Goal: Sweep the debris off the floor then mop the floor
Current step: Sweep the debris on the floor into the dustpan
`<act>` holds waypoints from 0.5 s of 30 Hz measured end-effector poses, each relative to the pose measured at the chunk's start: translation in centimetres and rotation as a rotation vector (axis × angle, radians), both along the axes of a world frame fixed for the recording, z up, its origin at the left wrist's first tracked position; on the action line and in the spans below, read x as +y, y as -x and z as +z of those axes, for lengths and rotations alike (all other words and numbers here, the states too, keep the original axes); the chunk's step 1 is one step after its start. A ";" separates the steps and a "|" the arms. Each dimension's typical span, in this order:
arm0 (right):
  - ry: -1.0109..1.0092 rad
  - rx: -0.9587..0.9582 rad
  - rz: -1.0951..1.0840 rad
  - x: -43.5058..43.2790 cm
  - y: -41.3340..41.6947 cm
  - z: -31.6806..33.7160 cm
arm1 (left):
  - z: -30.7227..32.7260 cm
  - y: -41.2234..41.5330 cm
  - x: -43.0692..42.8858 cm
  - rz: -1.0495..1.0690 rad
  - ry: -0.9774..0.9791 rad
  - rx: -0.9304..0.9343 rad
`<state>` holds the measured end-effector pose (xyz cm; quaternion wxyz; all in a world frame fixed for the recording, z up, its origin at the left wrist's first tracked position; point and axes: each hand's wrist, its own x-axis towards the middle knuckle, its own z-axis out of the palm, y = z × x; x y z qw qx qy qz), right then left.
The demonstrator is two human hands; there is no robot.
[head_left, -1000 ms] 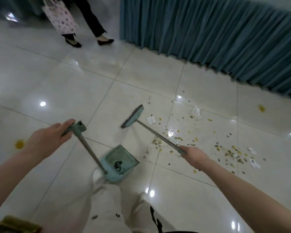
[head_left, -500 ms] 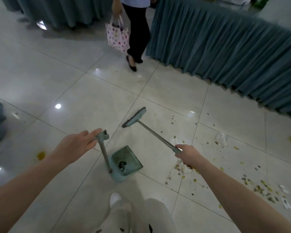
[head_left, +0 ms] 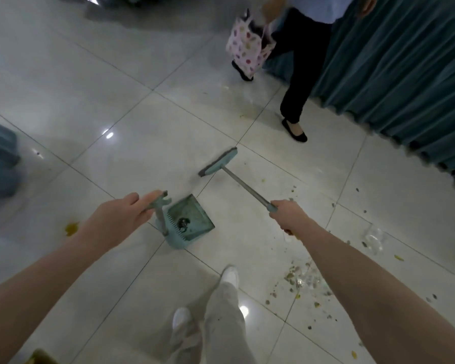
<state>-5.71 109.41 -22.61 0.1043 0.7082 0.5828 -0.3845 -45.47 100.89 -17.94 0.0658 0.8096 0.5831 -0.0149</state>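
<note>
My left hand [head_left: 121,219] grips the dustpan [head_left: 192,223] handle; my right hand [head_left: 290,216] grasps the broom [head_left: 221,161], debris [head_left: 300,278] beside my arm.

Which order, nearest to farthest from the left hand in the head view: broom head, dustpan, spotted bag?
From the left hand:
1. dustpan, just right of it, on the floor.
2. broom head, ahead and to the right.
3. spotted bag, far ahead, top of frame.

glossy white tiled floor [head_left: 147,106], teal curtain [head_left: 405,61]
</note>
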 end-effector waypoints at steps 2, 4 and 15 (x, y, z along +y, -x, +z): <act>0.008 -0.017 0.005 3.1 -0.1 -1.7 | -1.4 0.1 1.7 -0.021 0.006 0.012; 0.022 -0.039 0.013 5.3 -0.3 -3.5 | -2.2 -0.2 3.1 -0.048 0.003 0.010; 0.081 -0.167 0.033 -0.2 -5.7 -7.7 | -2.4 -2.8 5.7 -0.011 0.058 -0.105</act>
